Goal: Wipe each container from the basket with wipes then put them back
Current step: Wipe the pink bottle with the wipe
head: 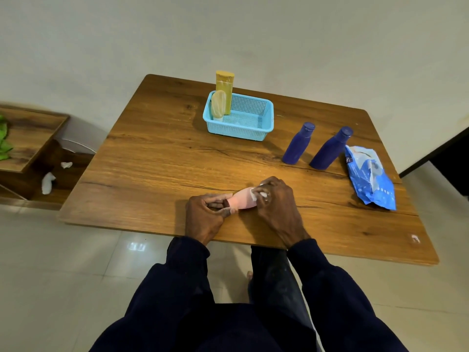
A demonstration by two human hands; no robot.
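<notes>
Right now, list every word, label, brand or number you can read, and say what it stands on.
None reads clearly.
Wipes pack: dark logo patch, print too blurred to read.
Sticker on the table corner: too small to read.
No lettering shows on the left blue bottle, right blue bottle, yellow bottle or pink container.

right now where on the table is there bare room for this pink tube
Bare wood left of the basket to the table's left edge, and the strip between basket and pink tube. Right side is crowded: two blue bottles, wipes pack.
</notes>
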